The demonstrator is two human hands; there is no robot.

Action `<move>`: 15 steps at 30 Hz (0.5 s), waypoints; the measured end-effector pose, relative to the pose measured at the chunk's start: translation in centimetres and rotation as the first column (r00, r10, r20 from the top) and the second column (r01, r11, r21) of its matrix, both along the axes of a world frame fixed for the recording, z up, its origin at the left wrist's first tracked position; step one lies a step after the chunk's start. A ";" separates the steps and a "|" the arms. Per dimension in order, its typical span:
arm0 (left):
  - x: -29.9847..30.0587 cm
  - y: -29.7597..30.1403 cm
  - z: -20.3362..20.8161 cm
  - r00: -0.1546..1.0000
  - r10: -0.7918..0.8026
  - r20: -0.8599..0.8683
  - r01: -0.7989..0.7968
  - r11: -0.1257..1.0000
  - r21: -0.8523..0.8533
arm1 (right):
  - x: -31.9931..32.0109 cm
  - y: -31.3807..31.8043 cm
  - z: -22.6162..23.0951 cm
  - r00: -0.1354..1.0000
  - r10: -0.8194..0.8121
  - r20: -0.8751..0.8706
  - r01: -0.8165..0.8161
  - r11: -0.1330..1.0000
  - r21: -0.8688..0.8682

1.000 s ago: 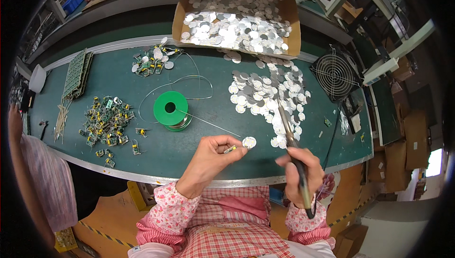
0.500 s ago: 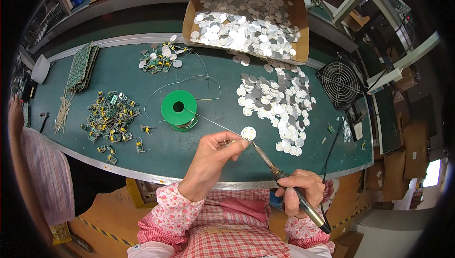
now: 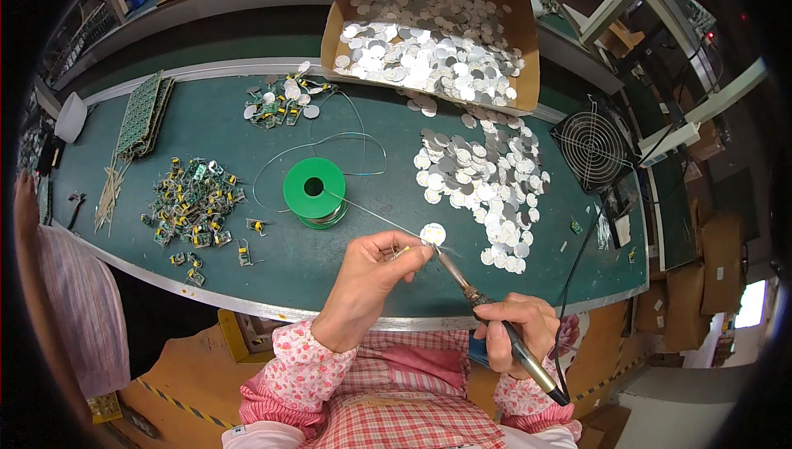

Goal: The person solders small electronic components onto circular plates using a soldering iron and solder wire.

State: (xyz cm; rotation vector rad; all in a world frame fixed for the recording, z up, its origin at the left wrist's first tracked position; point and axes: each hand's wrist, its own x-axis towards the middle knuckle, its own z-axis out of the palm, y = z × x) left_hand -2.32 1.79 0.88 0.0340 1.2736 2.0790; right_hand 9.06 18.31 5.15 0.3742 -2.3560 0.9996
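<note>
The left hand (image 3: 371,280) is closed in a pinch, thumb against forefinger, at the lower edge of a white disc (image 3: 432,234). The disc is positioned above the green bench (image 3: 206,119), near its front edge. A small yellow part (image 3: 404,254) shows at the same fingers.

The right hand (image 3: 520,329) is wrapped around the handle of a soldering iron (image 3: 455,271). The iron slants up and leftward, its tip at the disc's lower edge; from where I stand, I cannot tell whether the two touch. A black cable (image 3: 578,249) trails from the rear of the handle.

Solder wire (image 3: 375,216) runs from the green spool (image 3: 314,188) to the left fingertips, beside the disc. Left of the spool lies a heap of small circuit boards (image 3: 194,202). Loose discs (image 3: 483,173) are spread to its right, in front of an open cardboard box (image 3: 530,78) holding more discs. A fan (image 3: 593,142) stands near the bench's right end.
</note>
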 end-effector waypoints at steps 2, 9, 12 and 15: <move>-0.1 0.0 -0.2 1.000 0.003 0.006 -0.003 1.000 0.001 | -0.1 0.0 -0.2 1.000 -0.009 0.026 0.009 1.000 -0.026; -0.1 -0.2 -1.1 0.999 -0.009 0.042 0.009 1.000 0.008 | 1.5 0.3 -1.1 0.990 -0.128 -0.053 0.112 0.964 -0.240; 0.6 -0.3 -0.6 0.999 -0.048 -0.004 0.048 0.998 -0.028 | 1.8 0.1 -1.5 0.983 -0.180 -0.046 0.159 0.943 -0.293; 1.2 -0.7 1.0 0.951 -0.104 -0.292 0.062 0.987 -0.150 | 2.5 0.3 -1.7 0.965 -0.264 -0.003 0.247 0.910 -0.333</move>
